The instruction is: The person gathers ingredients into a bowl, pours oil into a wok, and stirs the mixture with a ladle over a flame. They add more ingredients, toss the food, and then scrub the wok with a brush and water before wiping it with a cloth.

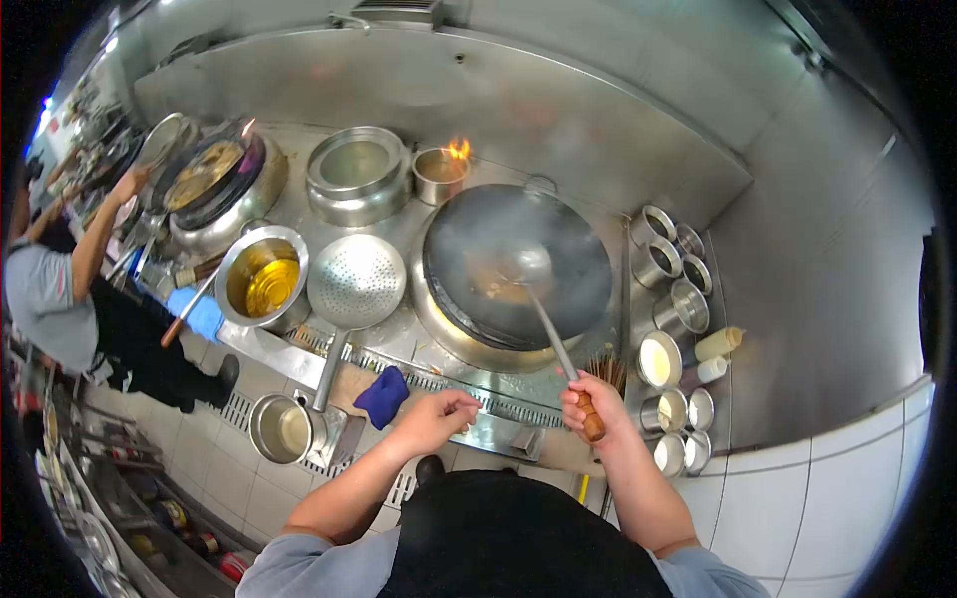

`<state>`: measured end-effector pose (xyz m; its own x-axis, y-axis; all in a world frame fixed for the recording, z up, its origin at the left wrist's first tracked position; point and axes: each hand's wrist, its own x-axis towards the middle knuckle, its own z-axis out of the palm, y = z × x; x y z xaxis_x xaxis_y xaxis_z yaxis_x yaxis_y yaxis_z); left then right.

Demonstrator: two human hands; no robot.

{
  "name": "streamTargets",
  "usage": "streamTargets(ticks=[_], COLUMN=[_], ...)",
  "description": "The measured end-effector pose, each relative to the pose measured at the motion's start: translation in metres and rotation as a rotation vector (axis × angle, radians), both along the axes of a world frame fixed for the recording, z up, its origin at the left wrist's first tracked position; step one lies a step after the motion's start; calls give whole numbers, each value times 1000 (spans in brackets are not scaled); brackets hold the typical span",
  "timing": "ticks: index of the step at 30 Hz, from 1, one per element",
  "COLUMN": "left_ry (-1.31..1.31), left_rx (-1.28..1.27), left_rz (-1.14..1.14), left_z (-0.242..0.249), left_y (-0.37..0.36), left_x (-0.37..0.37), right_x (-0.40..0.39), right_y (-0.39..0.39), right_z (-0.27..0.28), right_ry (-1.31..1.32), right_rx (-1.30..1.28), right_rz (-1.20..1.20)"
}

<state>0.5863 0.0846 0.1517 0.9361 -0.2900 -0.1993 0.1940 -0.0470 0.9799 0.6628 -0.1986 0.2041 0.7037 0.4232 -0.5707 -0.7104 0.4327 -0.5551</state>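
My right hand (596, 407) grips the wooden end of a long-handled ladle (554, 337). The ladle's round metal bowl dips into a large dark wok (578, 254), where steam rises over some food (495, 286) too hazy to identify. My left hand (437, 421) is held in front of the stove edge, fingers loosely bent and nothing in them. Just left of that hand lies a bunched dark blue cloth (383, 398). A perforated metal strainer (357, 282) rests to the left of the wok, its handle pointing toward me.
A pot of yellow oil (269, 287) and a lidded-looking steel pot (355, 174) stand left. Flames rise by a small pot (440, 177). Seasoning tins (659, 359) and squeeze bottles (720, 344) line the right side. Another person (60, 289) works at a second wok (211, 177).
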Motion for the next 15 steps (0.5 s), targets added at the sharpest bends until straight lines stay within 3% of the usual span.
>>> streamTargets(ticks=[3,7,9,11,12,13,15], left_ry=[4,-114,-315,-399,-478,-480,-546], left_rx=[-87,-157,13,49,75,76,97], left_rz=[-9,-82,-215,-262,-296,-327,-305], left_z=[24,56,74,93,101,104,98], left_y=[-15,-63,-100,-148,-174,-202,-262], left_x=[13,43,60,83,96,110,147], right_x=[-6,-10,1,1,0,2,8], right_y=[-10,-9,-29,-31,-33,-42,-63], right_z=[0,2,-10,-28,-16,-26,-44], right_ry=[29,-117,-250,-534,-681,-667,-991], right_rx=[174,-70,-272,-825,-1004,-1006,-1607], right_rz=[4,-15,96,270,274,244,564])
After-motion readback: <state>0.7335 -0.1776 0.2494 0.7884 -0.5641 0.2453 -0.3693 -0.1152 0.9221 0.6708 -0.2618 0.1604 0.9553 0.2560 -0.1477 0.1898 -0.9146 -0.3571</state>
